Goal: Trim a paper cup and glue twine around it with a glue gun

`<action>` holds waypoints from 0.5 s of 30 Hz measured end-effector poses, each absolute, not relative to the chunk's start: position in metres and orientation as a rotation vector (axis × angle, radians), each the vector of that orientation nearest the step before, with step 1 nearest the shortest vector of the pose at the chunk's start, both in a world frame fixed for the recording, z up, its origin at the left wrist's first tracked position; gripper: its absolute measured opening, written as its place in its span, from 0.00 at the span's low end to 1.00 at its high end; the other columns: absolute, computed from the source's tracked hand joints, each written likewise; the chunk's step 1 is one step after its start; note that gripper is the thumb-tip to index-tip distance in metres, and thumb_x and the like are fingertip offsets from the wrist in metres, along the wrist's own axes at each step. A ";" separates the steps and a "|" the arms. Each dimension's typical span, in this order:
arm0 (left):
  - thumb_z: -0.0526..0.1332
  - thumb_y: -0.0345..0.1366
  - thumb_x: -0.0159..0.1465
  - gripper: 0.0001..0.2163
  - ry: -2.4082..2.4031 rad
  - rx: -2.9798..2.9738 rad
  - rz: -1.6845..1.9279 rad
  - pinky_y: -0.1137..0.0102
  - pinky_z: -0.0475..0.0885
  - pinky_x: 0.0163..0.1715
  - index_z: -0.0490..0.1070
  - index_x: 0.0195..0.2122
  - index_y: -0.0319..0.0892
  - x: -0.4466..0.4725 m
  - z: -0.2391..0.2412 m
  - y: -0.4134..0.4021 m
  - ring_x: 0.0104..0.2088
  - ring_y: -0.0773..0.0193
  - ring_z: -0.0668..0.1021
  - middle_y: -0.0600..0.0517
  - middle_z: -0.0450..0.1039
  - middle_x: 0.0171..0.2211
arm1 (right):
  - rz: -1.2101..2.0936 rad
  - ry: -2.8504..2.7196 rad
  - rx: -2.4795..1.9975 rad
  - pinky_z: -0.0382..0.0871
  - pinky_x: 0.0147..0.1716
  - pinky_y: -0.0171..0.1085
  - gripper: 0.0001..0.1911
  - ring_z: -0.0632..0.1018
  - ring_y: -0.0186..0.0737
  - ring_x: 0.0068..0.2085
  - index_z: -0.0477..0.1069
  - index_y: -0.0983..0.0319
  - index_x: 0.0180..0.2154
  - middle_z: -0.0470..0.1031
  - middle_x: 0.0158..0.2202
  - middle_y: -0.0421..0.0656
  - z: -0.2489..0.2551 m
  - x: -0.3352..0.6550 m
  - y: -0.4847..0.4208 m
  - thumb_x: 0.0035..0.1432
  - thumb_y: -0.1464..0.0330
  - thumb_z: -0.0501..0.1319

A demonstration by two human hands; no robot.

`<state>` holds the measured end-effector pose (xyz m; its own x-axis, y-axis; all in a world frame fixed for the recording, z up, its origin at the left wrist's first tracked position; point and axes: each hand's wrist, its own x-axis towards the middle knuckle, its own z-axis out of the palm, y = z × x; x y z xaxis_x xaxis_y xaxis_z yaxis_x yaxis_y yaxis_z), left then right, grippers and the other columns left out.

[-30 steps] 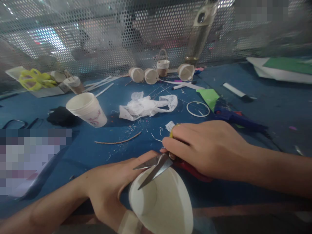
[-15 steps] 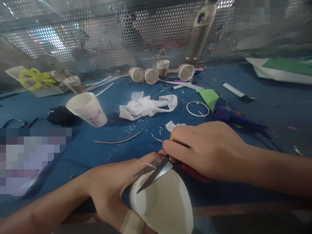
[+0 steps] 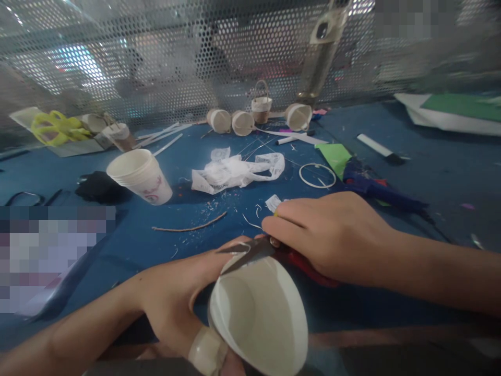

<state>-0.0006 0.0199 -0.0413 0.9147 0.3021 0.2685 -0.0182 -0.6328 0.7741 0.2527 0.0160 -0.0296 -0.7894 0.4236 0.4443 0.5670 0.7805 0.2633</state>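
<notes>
My left hand point(image 3: 176, 297) is wrapped round a white paper cup point(image 3: 270, 313) near the table's front edge, its open mouth tilted toward me. A pale bandage wraps the left thumb. My right hand point(image 3: 332, 237) grips a pair of scissors point(image 3: 254, 251) with red on the handle; my fingers hide most of the handles. The scissor blades lie across the cup's far rim, one inside and one outside, close to my left fingers. A thin white sliver shows by the blades.
White stacked cups point(image 3: 136, 175) stand left of a crumpled plastic bag point(image 3: 237, 172). A brown cord point(image 3: 190, 224) lies among paper scraps. To the right are a white ring point(image 3: 317, 176), a blue glue gun point(image 3: 383, 190) and a marker point(image 3: 379, 147). Small wrapped cups point(image 3: 242, 122) line the back by a bottle point(image 3: 319, 57).
The scissor blades have closed further together at the rim. The cup has tilted slightly, and my left thumb with its bandage has shifted a little.
</notes>
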 end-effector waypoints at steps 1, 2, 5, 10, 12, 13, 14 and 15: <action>0.73 0.52 0.56 0.35 0.165 2.148 0.514 0.63 0.77 0.52 0.65 0.62 0.49 0.001 -0.042 0.021 0.50 0.55 0.79 0.51 0.74 0.51 | -0.557 -2.589 -0.776 0.39 0.23 0.37 0.12 0.63 0.36 0.24 0.74 0.61 0.35 0.70 0.25 0.39 -0.030 0.254 0.017 0.66 0.76 0.53; 0.75 0.48 0.55 0.37 0.203 2.086 0.558 0.63 0.78 0.52 0.63 0.63 0.51 0.001 -0.043 0.021 0.51 0.55 0.79 0.51 0.73 0.52 | -0.571 -2.568 -0.807 0.39 0.23 0.37 0.12 0.64 0.36 0.24 0.74 0.62 0.35 0.70 0.25 0.39 -0.031 0.254 0.018 0.67 0.75 0.53; 0.79 0.38 0.50 0.44 0.402 1.933 0.648 0.63 0.79 0.50 0.57 0.65 0.56 0.000 -0.049 0.019 0.54 0.53 0.78 0.51 0.71 0.55 | -0.614 -2.529 -0.911 0.38 0.22 0.37 0.13 0.63 0.37 0.22 0.74 0.62 0.34 0.67 0.23 0.39 -0.031 0.255 0.020 0.65 0.76 0.52; 0.76 0.32 0.55 0.41 0.519 1.900 0.623 0.67 0.79 0.50 0.57 0.65 0.58 -0.005 -0.052 0.013 0.54 0.58 0.78 0.53 0.69 0.56 | -0.601 -2.528 -0.953 0.38 0.21 0.36 0.13 0.63 0.37 0.21 0.73 0.62 0.33 0.67 0.23 0.39 -0.032 0.254 0.020 0.63 0.77 0.52; 0.74 0.37 0.58 0.37 0.481 1.954 0.604 0.68 0.77 0.52 0.57 0.65 0.58 -0.006 -0.050 0.013 0.56 0.59 0.76 0.54 0.67 0.57 | -0.597 -2.540 -0.930 0.38 0.22 0.36 0.12 0.65 0.38 0.22 0.72 0.61 0.33 0.68 0.24 0.40 -0.032 0.254 0.020 0.64 0.76 0.52; 0.73 0.39 0.59 0.36 0.466 1.980 0.601 0.68 0.77 0.53 0.56 0.65 0.58 -0.006 -0.049 0.013 0.56 0.59 0.76 0.54 0.66 0.57 | -0.599 -2.543 -0.918 0.38 0.22 0.36 0.12 0.65 0.38 0.22 0.72 0.61 0.33 0.68 0.24 0.40 -0.032 0.254 0.019 0.64 0.75 0.52; 0.72 0.41 0.60 0.36 0.459 2.001 0.592 0.69 0.76 0.53 0.56 0.65 0.58 -0.006 -0.048 0.014 0.56 0.60 0.75 0.54 0.66 0.57 | -0.599 -2.548 -0.910 0.38 0.22 0.36 0.12 0.65 0.38 0.23 0.72 0.61 0.33 0.68 0.24 0.40 -0.033 0.255 0.019 0.65 0.75 0.52; 0.72 0.42 0.60 0.36 0.456 2.015 0.585 0.70 0.76 0.53 0.56 0.65 0.58 -0.007 -0.047 0.014 0.55 0.60 0.76 0.54 0.66 0.57 | -0.598 -2.551 -0.905 0.38 0.22 0.36 0.12 0.65 0.38 0.23 0.72 0.61 0.33 0.68 0.24 0.40 -0.033 0.255 0.019 0.64 0.76 0.52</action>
<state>-0.0065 0.0141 -0.0472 0.8155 0.5366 0.2170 0.0794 -0.4751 0.8764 0.2548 0.0190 -0.0330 -0.7262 0.5028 0.4688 0.6587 0.7041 0.2653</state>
